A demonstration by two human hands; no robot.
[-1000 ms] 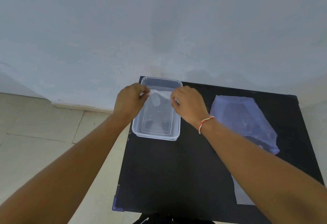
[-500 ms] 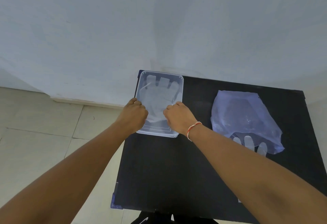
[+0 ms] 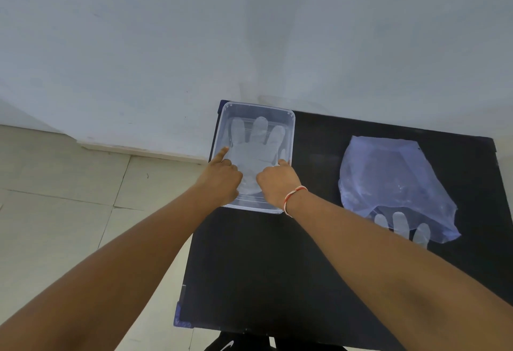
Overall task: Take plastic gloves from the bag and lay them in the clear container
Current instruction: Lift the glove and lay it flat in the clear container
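Left hand loosely curled, index finger out, tip pressing the left edge of the plastic glove, gripping nothing. Right hand same pose, curled with index extended, tip on the glove's right edge; red-and-white thread band on that wrist. Glove lies flat between and just beyond both fingertips, inside the clear container, its fingers spread pointing away from the hands toward the wall. Both hands sit over the container's near half. Container rests on the black surface, at its far left corner. Well to the right of the right hand: translucent bluish bag lying flat on the surface, with more gloves poking fingers-first out of its near opening. Tiled floor to the left of the left arm.
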